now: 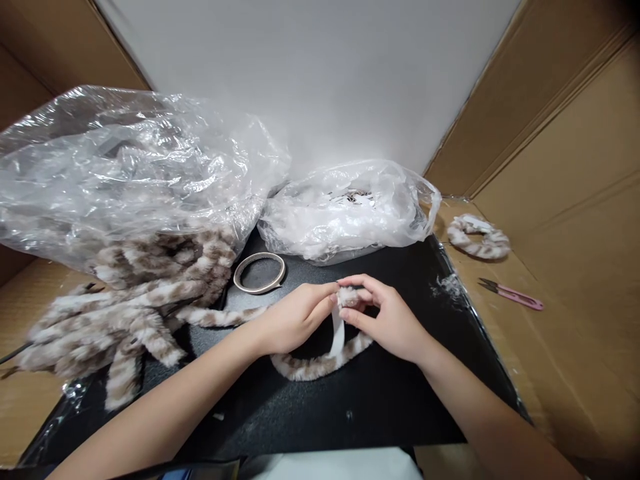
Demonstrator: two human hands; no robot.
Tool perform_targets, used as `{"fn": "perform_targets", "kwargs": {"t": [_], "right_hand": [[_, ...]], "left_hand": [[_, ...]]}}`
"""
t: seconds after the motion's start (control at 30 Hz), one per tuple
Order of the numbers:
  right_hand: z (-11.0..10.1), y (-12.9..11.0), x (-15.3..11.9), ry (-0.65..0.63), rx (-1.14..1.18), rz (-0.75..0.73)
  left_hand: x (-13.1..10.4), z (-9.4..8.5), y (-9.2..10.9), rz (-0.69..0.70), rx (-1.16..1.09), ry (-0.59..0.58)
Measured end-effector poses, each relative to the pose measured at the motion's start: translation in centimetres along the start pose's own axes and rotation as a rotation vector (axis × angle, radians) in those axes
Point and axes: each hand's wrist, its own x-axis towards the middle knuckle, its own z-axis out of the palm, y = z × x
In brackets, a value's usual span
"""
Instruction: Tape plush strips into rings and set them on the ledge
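While our left hand [299, 321] is closed in a pinch on the white strip [339, 335] and our right hand [393, 319] curls around the fluffy band [310, 369], we have its loop nearer us over the worktop [390, 408], the strip running lengthwise towards us between both equally near hands.

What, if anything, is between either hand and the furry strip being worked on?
Nothing visible: the right hand holds one end of the furry strip, with the left hand close against it. A white ribbon runs from there to the strip's near curve but seems to block neither hand. The tape roll lies apart.
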Motion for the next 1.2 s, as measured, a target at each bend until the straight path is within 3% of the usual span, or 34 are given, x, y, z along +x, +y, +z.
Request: {"fn": "perform_targets", "kwargs": {"t": [0.13, 0.2, 0.3, 0.4, 0.57, 0.8, 0.97, 1.2], "right_hand": [[-2.2, -0.1, 0.9, 0.172, -0.143, -0.164], [-2.6, 0.1, 1.5, 0.057, -0.037, -0.156], [-2.1, 0.6, 2.1, -0.216, 0.231, 0.022], [-1.4, 1.0, 2.1, -0.333, 0.459, 0.214], [-1.0, 1.4, 1.9, -0.321, 0.692, 0.398], [-1.0, 1.9, 1.9, -0.422, 0.694, 0.559], [-0.7, 1.4, 1.8, -0.252, 0.698, 0.588], [1.2, 0.7, 1.5, 0.127, 0.540, 0.251]], "left_hand": [[-0.1, 0.0, 0.1, 0.095, 0.334, 0.060], [-0.2, 0.2, 0.4, 0.183, 0.427, 0.091], [-0.5, 0.7, 0.6, 0.307, 0.517, 0.154], [-0.9, 1.2, 0.3, 0.374, 0.561, 0.217], [-1.1, 1.5, -0.3, 0.428, 0.579, 0.278], [-1.0, 2.3, -0.8, 0.450, 0.564, 0.346], [-1.2, 3.2, -1.1, 0.474, 0.516, 0.375], [-0.9, 4.2, -1.1, 0.440, 0.310, 0.506]]}}
